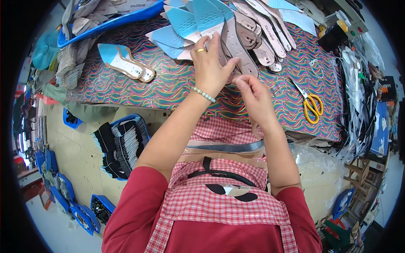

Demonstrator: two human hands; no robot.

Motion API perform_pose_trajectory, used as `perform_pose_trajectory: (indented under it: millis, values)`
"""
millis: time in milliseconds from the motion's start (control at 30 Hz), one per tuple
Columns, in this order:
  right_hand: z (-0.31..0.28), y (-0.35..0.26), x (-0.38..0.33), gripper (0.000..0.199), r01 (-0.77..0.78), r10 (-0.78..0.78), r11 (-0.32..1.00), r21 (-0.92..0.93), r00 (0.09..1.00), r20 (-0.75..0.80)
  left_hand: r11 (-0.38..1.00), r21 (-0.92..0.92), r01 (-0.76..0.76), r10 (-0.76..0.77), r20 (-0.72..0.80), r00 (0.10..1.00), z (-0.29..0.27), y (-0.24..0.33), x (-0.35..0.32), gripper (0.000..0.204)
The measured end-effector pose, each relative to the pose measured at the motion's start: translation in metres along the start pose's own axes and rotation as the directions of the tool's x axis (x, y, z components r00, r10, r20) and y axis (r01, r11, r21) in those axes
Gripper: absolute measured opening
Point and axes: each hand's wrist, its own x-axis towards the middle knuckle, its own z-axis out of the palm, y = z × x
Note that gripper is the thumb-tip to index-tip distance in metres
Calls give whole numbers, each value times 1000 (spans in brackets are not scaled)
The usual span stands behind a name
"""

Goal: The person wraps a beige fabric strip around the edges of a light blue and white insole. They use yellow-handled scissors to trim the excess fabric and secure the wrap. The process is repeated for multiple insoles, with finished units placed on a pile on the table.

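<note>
Shoe insoles with blue toe ends and pale heels lie in an overlapping pile (185,21) at the far middle of the table. My left hand (209,63), with a ring and a beaded bracelet, rests on the near insoles, its fingers stretched and thumb apart. Just right of it, at the heel ends, my right hand (255,97) is closed in a pinch; what it grips, if anything, is too small to make out. Under and beside my left fingertips a grey-brown insole (236,46) slopes toward me. Another pair of insoles (126,65) lies apart on the left.
Yellow-handled scissors (312,107) and a loop of white thread (315,69) lie on the patterned tabletop (177,90) at right. A blue tray (105,31) of parts stands far left. Dark and white strips (356,97) hang at the right edge. Filled blue bins (145,130) stand on the floor at left.
</note>
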Motion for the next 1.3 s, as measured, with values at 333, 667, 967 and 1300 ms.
perform_pose_trajectory:
  millis: [333, 667, 967, 1300]
  values:
    - [-13, 25, 52, 19, 186, -260, 949, -254, 918, -299, -26, -823, 568, -125, 566, 815, -159, -57, -6, 57]
    - [17, -34, -31, 17, -282, 169, 822, 494, 950, 262, 991, 119, 66, -104, 348, 932, -139, -62, -80, 46]
    - [29, -37, -66, 17, -154, 157, 764, 626, 986, 51, 3, -540, 842, -248, 815, 524, -128, 7, -61, 19]
    - [23, -70, -58, 16, -103, 90, 752, 651, 995, 54, 187, -728, 660, -326, 588, 740, -147, 47, -65, 17]
